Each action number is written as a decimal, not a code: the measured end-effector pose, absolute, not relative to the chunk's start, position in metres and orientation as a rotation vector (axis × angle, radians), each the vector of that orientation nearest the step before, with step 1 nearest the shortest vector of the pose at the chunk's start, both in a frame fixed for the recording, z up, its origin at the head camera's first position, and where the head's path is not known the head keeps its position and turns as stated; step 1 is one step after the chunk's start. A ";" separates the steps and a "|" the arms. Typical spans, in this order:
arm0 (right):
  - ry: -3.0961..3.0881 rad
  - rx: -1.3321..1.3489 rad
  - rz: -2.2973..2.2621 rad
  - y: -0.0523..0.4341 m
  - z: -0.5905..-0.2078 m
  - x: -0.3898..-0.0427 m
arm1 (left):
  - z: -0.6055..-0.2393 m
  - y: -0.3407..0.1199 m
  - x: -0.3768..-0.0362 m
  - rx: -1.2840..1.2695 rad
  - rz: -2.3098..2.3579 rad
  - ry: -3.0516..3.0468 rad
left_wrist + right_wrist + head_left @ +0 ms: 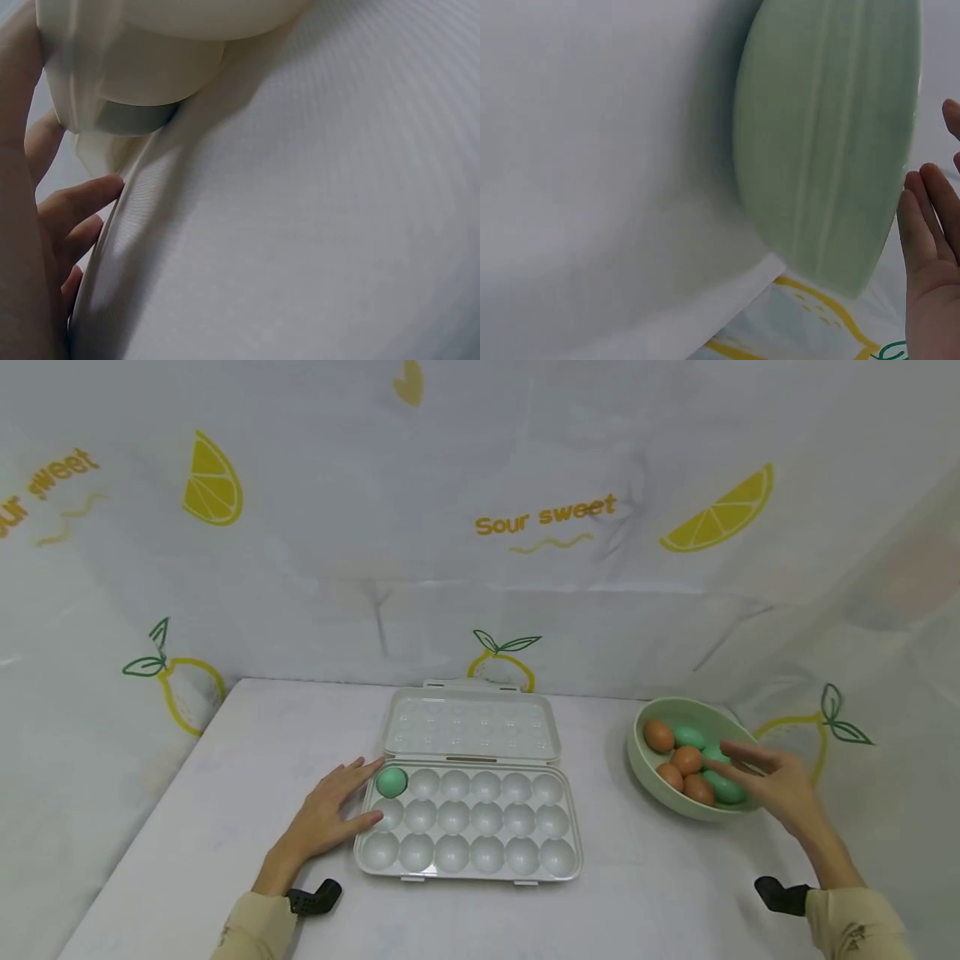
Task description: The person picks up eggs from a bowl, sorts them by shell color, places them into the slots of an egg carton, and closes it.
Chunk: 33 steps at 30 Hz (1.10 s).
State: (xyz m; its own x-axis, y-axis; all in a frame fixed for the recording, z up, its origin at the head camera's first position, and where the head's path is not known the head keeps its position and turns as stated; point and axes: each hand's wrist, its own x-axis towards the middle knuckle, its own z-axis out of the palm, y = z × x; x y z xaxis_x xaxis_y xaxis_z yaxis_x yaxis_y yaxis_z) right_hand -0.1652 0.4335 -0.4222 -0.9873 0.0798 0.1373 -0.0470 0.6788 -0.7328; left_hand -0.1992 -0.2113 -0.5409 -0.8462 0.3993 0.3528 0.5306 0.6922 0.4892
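Loose and holding nothing, the grip of my right hand [780, 781] hovers over the near rim of the green bowl [647, 775], fingers straight and spread toward the eggs inside. Those eggs are a mix: brown eggs [659, 736] and green eggs [724, 787] piled together, and my fingertips are just above them; I cannot tell whether they touch one. From the right wrist view I see only the bowl's outer wall [829, 142] close by and my flat fingers [930, 225] beside it.

My left hand [330, 814] lies flat on the tabletop [225, 793], its grip wide and holding nothing, fingers straight against the left edge of the egg tray [468, 868]. One finger reaches onto the tray's left rim. The left wrist view shows my fingers [75, 206] along the tray's edge [120, 217].

The tray sits mid-tabletop with its clear lid [471, 727] folded open behind it. One green egg [391, 782] sits in the back left cup, just beside my left fingertips; the other cups show none. The bowl stands well apart to the tray's right.

A lemon-print cloth [547, 518] reading "Sour sweet" hangs behind and at both sides.
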 end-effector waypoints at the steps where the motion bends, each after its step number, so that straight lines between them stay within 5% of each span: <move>1: -2.753 -0.001 1.171 0.437 -0.422 -0.165 | -0.541 -0.211 -0.199 -0.748 -0.875 -2.685; 33: -3.244 0.183 0.501 0.448 -0.425 -0.198 | -0.538 -0.209 -0.198 -0.746 -0.885 -2.686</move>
